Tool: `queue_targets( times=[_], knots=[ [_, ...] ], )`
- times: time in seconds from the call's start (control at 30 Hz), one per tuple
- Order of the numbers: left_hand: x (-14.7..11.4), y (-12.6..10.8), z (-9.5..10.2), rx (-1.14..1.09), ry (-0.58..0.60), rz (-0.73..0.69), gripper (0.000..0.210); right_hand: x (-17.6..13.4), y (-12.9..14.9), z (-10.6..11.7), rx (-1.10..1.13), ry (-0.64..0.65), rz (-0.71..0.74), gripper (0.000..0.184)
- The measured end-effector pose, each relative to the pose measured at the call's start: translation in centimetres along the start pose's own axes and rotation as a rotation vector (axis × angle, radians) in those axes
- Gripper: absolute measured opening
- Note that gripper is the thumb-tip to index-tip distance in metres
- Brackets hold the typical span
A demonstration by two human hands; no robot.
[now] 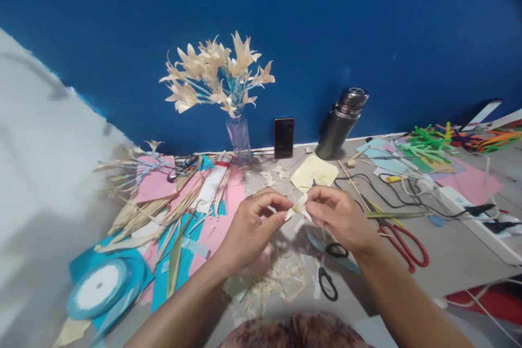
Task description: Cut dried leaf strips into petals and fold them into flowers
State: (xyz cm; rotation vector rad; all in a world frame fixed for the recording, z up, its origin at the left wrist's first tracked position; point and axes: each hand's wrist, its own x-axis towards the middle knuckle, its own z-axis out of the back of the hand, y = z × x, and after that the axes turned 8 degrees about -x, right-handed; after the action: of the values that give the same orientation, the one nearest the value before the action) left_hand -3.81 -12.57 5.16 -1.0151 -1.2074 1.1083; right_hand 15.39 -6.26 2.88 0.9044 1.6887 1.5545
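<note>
Surface (457, 247) carried scattered craft material. Cream bouquet (214, 65) stood in a clear vase (240, 138) near the blue wall; dark flask (335, 129) stood right of it. Left hand (253, 224) and right hand (339, 217): fingers nearly closed, pinching opposite sides of one small cream blossom (299, 207), held between them above the surface, nearer than the yellow sheet (313, 172).

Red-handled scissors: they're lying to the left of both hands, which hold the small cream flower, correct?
Wrong side: the head view shows the red-handled scissors to the right of the left hand and right hand, which do hold the small cream flower.
</note>
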Motion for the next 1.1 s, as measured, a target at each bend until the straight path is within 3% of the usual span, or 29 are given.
queue_targets(
  times=[0.13, 0.27, 0.33, 0.43, 0.67, 0.83, 1.0, 1.1],
  knots=[
    [-0.3, 0.5, 0.2, 0.019, 0.024, 0.009, 0.006, 0.1, 0.2, -0.5, -0.052, 0.061, 0.006, 0.019],
    [-1.3, 1.5, 0.3, -0.129, 0.016, 0.084, 0.003, -0.1, 0.5, -1.0, -0.089, 0.108, -0.016, 0.02],
    [-2.3, 2.0, 0.4, -0.218, 0.018, 0.145, 0.006, -0.7, 0.2, -0.9, -0.175, 0.072, -0.03, 0.024],
    [-4.8, 2.7, 1.2, -0.323, -0.006, 0.253, 0.016, -1.9, -1.0, 0.0, -0.348, -0.081, -0.03, 0.021],
    [-12.9, 3.8, 4.9, -0.367, -0.198, 0.409, 0.036, -4.1, -2.4, 0.9, -0.522, 0.023, -0.092, 0.034],
    [-16.9, 3.7, 7.4, -0.24, -0.396, 0.418, 0.03, -5.6, -3.0, 0.3, -0.456, -0.131, -0.01, 0.043],
    [-16.5, 3.7, 9.3, -0.176, -0.612, 0.429, 0.03, -6.6, -4.9, -0.5, -0.391, -0.271, 0.055, 0.048],
    [-14.3, 4.1, 10.4, 0.044, -0.655, 0.483, 0.03, -6.7, -5.2, -1.1, -0.528, -0.309, -0.041, 0.045]
  ],
)
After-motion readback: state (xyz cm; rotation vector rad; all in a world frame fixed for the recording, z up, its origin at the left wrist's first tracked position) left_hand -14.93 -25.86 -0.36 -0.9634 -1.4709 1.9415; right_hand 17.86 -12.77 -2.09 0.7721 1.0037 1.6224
